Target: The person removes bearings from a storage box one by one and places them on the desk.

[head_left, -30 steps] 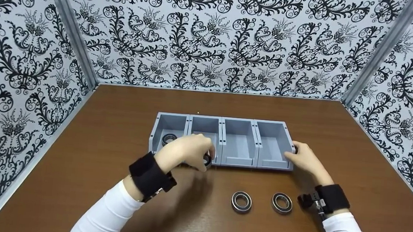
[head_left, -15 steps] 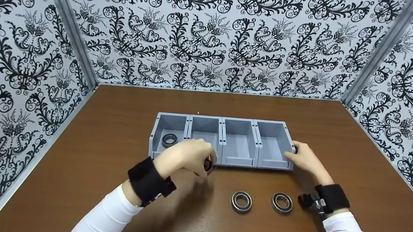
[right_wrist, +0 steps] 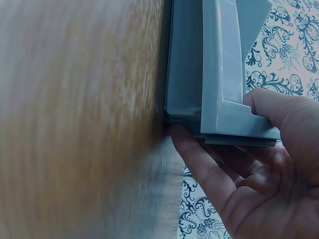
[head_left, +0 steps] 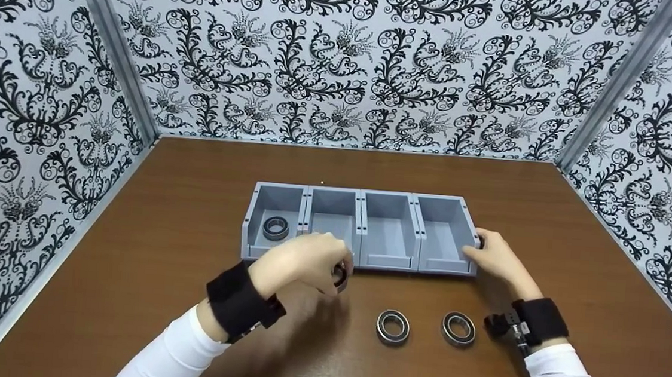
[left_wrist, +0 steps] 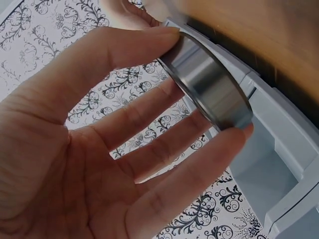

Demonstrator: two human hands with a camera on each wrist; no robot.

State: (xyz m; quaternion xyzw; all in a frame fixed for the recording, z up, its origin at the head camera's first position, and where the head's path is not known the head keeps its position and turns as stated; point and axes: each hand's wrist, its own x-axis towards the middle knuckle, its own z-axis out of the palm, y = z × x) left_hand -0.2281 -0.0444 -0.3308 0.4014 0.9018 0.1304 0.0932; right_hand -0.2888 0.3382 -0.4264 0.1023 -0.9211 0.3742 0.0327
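Note:
My left hand (head_left: 312, 261) pinches a ball bearing (left_wrist: 208, 82) between thumb and fingertips. In the left wrist view its shiny steel outer ring faces the camera. The hand is above the table, just before the front of the second bin from the left. My right hand (head_left: 497, 258) grips the right end of a row of joined grey bins (head_left: 387, 263). In the right wrist view its thumb (right_wrist: 264, 104) lies at the bin's rim and the fingers are against the outer side. Another bearing (head_left: 276, 228) lies flat in the leftmost bin.
Two more bearings, one nearer the middle (head_left: 393, 328) and one to its right (head_left: 458, 329), lie on the brown table (head_left: 204, 190) in front of the bins. Patterned wall panels (head_left: 346, 63) enclose the back and sides.
My left hand has drawn back a little from the second bin's front, toward me, still pinching the bearing. The right hand and the bins stay in place.

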